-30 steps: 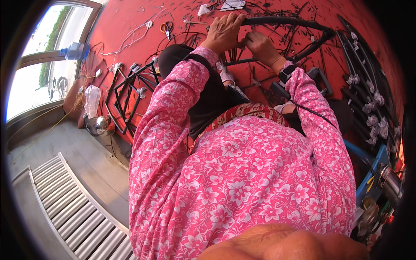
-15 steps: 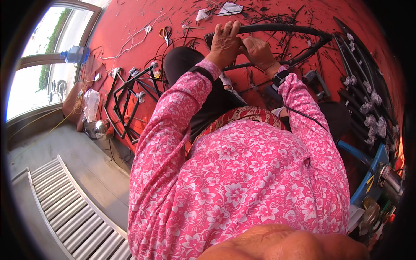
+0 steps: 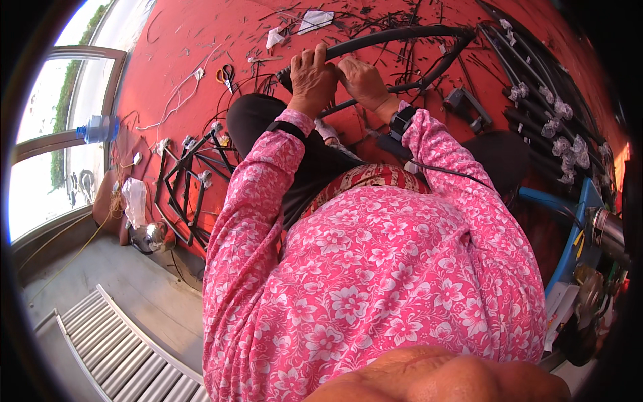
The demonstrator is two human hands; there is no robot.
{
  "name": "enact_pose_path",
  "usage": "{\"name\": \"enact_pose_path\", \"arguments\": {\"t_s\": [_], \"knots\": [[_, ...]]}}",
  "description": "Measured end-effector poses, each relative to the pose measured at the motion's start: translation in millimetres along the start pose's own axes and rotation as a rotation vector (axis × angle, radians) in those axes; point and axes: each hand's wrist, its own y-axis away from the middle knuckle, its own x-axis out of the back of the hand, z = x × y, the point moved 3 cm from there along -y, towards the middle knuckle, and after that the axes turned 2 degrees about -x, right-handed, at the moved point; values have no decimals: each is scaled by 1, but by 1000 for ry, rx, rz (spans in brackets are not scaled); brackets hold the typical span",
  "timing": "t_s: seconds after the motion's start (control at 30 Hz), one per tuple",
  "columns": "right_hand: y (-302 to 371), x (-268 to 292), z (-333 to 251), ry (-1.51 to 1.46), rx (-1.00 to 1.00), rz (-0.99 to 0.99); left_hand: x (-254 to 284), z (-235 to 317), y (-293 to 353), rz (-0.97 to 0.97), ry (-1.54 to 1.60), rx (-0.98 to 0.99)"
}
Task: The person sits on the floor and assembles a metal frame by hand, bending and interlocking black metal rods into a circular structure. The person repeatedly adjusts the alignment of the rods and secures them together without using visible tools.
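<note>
A thick black cable bundle [image 3: 395, 35] bends in a long loop over the red floor, its far bend to the right and its two runs coming back toward my hands. My left hand [image 3: 311, 84] is closed round it near a thicker dark end that sticks out on the left. Right beside it, my right hand [image 3: 365, 86] is closed too, thumb pressed toward my left hand. What its fingertips grip is mostly hidden, but the bundle passes under them.
Orange-handled scissors [image 3: 227, 77] lie left of my hands. Black scraps litter the red floor [image 3: 181, 50]. Black cables with plastic-wrapped ends [image 3: 566, 151] lie right; a black frame-like bundle [image 3: 187, 194] lies left. A grey tool-like object [image 3: 467, 107] and a blue frame [image 3: 576, 234] stand right.
The whole view has shifted, so hands and floor things appear farther left. Both hands keep their hold close together, with the cable bundle's loop much the same.
</note>
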Motion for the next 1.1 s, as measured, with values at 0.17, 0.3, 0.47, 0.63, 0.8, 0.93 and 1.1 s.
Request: {"name": "enact_pose_path", "arguments": {"t_s": [0.17,0.3,0.47,0.63,0.8,0.93,1.1], "knots": [[20,36,31,-329,-394,285,-4,1,1,47,20,19],[49,106,111,-238,-736,698,-7,-7,0,32,-2,34],[51,143,189,112,-708,595,0,-38,-16,69,71,-36],[11,142,205,72,-610,475,26,-73,-38,109,26,-72],[-23,122,176,-228,-610,334,39,-93,-34,95,-53,-32],[10,82,133,-993,-766,-172,23,-106,-20,39,-31,92],[128,59,126,-698,-1146,-539,5,-107,-9,39,-17,37]]}}
